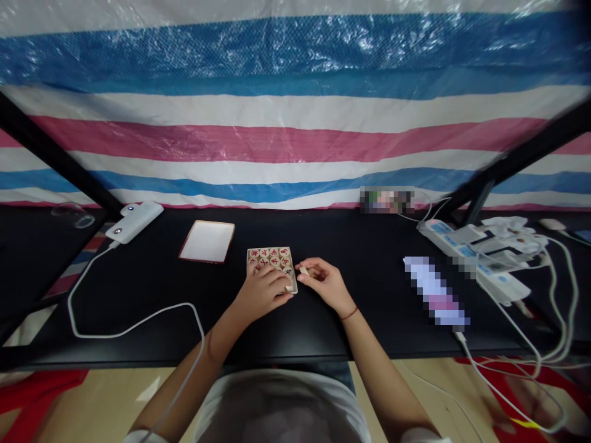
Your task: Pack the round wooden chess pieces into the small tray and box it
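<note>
A small square box (271,254) of round wooden chess pieces with red and black characters sits on the black table (323,332) in front of me. My left hand (261,291) rests over the box's near half, fingers curled down onto the pieces. Just right of the box, my right hand (324,282) pinches one pale chess piece (303,269) between thumb and fingers.
The box's lid (207,241) lies upturned to the left. A white power bank (134,221) with a cable sits far left. Power strips and white cables (480,258) crowd the right side. A striped tarp (295,123) hangs behind the table.
</note>
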Action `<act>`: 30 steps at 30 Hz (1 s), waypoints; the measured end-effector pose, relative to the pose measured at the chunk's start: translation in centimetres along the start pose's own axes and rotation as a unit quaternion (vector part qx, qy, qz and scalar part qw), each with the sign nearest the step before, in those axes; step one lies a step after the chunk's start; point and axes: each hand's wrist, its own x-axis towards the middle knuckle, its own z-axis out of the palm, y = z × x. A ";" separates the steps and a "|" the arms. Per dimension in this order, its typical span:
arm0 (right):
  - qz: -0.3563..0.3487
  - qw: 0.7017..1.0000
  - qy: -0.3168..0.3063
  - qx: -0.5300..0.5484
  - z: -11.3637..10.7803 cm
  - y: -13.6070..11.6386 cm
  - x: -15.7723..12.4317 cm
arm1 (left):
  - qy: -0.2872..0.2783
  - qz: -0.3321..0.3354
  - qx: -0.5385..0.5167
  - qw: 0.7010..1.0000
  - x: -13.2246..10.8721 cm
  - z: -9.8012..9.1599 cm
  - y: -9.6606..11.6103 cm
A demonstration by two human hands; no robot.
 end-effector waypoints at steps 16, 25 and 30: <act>-0.012 0.999 -0.005 -0.031 0.0 0.0 -0.2 | -0.009 -0.003 0.009 1.000 -0.2 0.2 -0.1; -0.109 0.988 -0.032 -0.103 0.4 0.0 -0.6 | -0.008 -0.027 0.004 1.000 -0.3 -0.5 -0.6; -0.167 0.966 -0.075 -0.184 0.9 -0.1 -1.1 | -0.016 -0.043 -0.008 0.999 -0.6 -1.1 -1.4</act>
